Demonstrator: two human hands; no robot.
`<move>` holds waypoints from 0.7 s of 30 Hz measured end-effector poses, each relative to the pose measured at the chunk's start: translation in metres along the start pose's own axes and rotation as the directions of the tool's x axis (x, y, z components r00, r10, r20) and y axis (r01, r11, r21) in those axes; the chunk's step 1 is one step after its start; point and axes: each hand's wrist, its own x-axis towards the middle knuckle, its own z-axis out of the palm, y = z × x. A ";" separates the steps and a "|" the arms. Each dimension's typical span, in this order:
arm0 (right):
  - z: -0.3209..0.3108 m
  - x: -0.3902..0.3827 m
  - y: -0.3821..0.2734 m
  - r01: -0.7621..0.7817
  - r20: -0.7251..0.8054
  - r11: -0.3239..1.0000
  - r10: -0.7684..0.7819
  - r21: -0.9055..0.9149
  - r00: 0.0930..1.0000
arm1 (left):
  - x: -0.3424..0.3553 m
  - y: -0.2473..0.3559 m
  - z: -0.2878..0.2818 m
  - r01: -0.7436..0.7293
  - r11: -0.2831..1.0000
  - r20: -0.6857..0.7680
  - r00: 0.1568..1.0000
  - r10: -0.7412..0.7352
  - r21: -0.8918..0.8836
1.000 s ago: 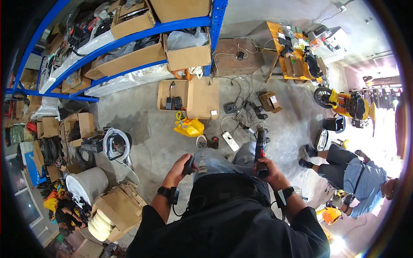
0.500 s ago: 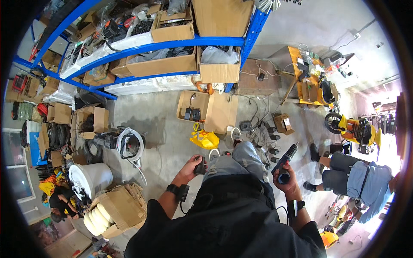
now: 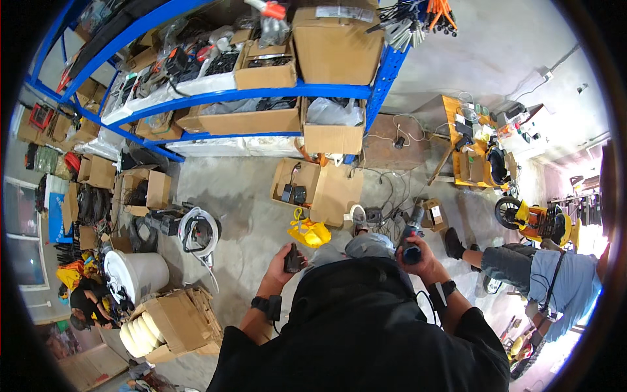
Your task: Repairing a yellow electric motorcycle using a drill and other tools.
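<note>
My left hand is closed around a small dark block, which looks like a tool battery pack. Across from it, my right hand grips a cordless drill in dark and blue tones, its chuck pointing away from me. The two hands are well apart, on either side of my body, in the air. Below and ahead, a yellow plastic bag lies on the floor near my feet. Beyond it sits an open cardboard box with black power adapters inside.
Blue shelving full of boxes stands ahead. Cables and chargers litter the floor by a small carton. Another person stands at right, near a yellow-orange motorbike. At left are a coiled hose and a white bin.
I have moved toward the shelving, which fills more of the picture. The drill has swung to point more straight ahead, and my right hand has shifted left. Both hands keep their hold.
</note>
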 end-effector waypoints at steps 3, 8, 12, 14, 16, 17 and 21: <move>0.023 0.016 -0.022 0.194 0.120 0.897 -0.159 -0.398 0.980 | 0.012 -0.014 0.036 -0.101 0.992 0.041 0.994 0.098 0.080; 0.054 0.030 -0.088 0.855 0.875 -0.185 -0.087 -0.484 0.477 | 0.060 -0.036 0.096 -0.069 0.963 0.046 0.997 0.059 0.261; 0.056 0.075 -0.163 0.728 0.889 -0.586 0.025 -0.357 0.457 | 0.092 -0.055 0.117 0.113 0.933 -0.081 0.993 -0.091 0.341; 0.056 0.120 -0.204 0.647 0.771 -0.518 -0.039 -0.560 0.636 | 0.100 -0.061 0.125 0.169 0.868 -0.133 0.984 -0.120 0.467; 0.058 0.179 -0.240 0.549 0.648 -0.471 -0.064 -0.690 0.759 | 0.103 -0.063 0.131 0.217 0.857 -0.206 0.969 -0.133 0.467; 0.063 0.214 -0.256 0.322 0.285 0.101 -0.276 -0.941 0.918 | 0.104 -0.063 0.132 0.249 0.862 -0.260 0.955 -0.143 0.442; 0.052 0.305 -0.303 0.394 0.264 0.118 -0.567 -0.912 0.780 | 0.102 -0.063 0.118 0.336 0.877 -0.431 0.886 -0.170 0.343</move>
